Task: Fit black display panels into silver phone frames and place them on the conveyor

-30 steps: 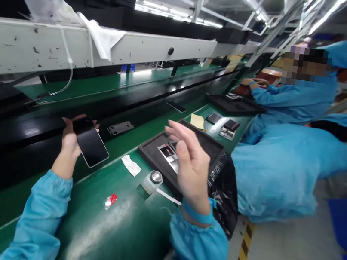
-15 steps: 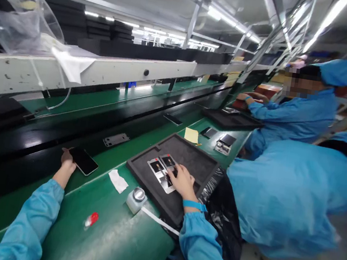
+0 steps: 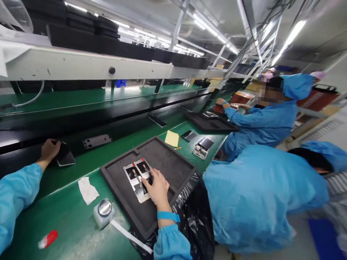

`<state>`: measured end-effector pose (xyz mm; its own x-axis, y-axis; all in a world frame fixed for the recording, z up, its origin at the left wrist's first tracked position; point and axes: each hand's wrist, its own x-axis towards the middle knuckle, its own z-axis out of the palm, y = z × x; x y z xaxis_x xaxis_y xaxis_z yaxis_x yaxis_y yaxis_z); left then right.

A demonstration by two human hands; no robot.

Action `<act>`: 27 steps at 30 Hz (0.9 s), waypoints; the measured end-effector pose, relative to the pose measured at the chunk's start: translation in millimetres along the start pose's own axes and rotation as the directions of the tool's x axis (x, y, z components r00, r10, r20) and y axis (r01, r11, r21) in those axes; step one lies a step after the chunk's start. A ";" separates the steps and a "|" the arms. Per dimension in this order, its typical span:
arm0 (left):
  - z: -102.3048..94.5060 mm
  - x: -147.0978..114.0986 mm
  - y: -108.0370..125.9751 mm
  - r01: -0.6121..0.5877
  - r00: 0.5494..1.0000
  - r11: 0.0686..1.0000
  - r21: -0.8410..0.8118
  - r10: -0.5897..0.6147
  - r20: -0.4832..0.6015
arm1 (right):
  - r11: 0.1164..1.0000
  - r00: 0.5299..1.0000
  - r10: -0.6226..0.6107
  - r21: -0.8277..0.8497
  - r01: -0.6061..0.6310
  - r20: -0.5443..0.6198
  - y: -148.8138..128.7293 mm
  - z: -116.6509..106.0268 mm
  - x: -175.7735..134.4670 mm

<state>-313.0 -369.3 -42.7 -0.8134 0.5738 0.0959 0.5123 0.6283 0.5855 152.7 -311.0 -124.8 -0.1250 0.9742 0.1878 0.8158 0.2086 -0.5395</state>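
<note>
At left-centre of the frame, a smartphone (image 3: 66,156) shows a glossy black face and pale rim. The left hand (image 3: 49,149), arm outstretched, bends its fingers at the phone's edge; their grip is unclear. Mid-frame, the right hand (image 3: 158,188) reaches palm-down, fingers slightly spread over red-tabbed silvery display panels (image 3: 136,180) in a black foam tray (image 3: 171,158); whether they pinch one cannot be told.

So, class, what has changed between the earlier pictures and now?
The right hand, raised earlier, has come down onto the screen panels in the black tray. The left hand has lowered the smartphone, remaining at its edge. The dispenser bottle and tissue stayed put.
</note>
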 end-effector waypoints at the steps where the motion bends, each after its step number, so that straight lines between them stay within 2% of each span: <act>1: 0.2 3.6 0.8 -0.002 0.999 0.998 0.056 0.000 0.049 | 1.000 1.000 -0.009 0.007 0.009 -0.005 1.5 0.8 0.4; 3: 0.0 10.2 1.9 -0.031 0.988 0.986 0.163 0.006 0.151 | 1.000 1.000 -0.024 0.018 0.024 -0.011 4.1 1.7 1.1; 7: -0.9 21.6 7.2 -0.172 0.948 0.933 0.316 0.070 0.311 | 0.998 0.999 -0.049 0.049 0.050 -0.017 8.9 3.2 2.6; 11: 6.9 30.5 29.2 -0.340 0.911 0.859 0.383 0.199 0.361 | 0.994 0.997 -0.049 0.091 0.054 -0.058 12.1 6.1 2.8; 15: 34.3 35.7 59.9 -0.504 0.844 0.802 0.320 0.377 0.382 | 0.984 0.984 -0.089 0.142 0.112 -0.155 12.3 5.8 2.2; 20: 66.6 33.7 71.3 -0.591 0.750 0.781 0.202 0.440 0.494 | 0.986 0.985 -0.115 0.101 0.129 -0.131 6.7 2.1 2.2; 24: 74.4 29.4 69.8 -0.636 0.709 0.758 0.143 0.502 0.496 | 0.976 0.977 -0.194 0.085 0.201 -0.085 -4.0 -2.0 -3.4; 27: 83.8 32.2 78.0 -0.634 0.704 0.764 0.119 0.506 0.498 | 0.950 0.953 -0.301 0.078 0.303 -0.032 -13.6 -4.6 -11.6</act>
<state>-276.1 -257.8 -61.3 -0.1757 0.9837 -0.0371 0.9399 0.1788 0.2910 145.7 -325.6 -115.9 -0.3466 0.8628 0.3679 0.6928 0.4999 -0.5197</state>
